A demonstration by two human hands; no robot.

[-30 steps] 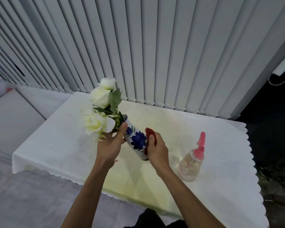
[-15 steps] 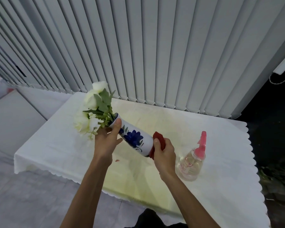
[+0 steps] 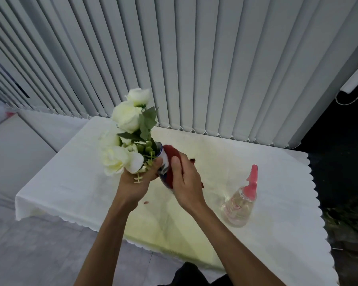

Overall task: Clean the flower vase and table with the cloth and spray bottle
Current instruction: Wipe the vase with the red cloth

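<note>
Both forearms reach forward over the table. The left hand grips the flower vase near its mouth, held tilted above the tabletop; the right hand presses the red cloth around its side (vase mostly covered). The spray bottle stands to the right

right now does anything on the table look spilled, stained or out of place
Yes: the white tablecloth has a broad yellowish patch running from the middle to its near edge, like a stain or wet area. A small reddish speck lies on it below the hands. The spray bottle stands upright, nothing tipped.
</note>
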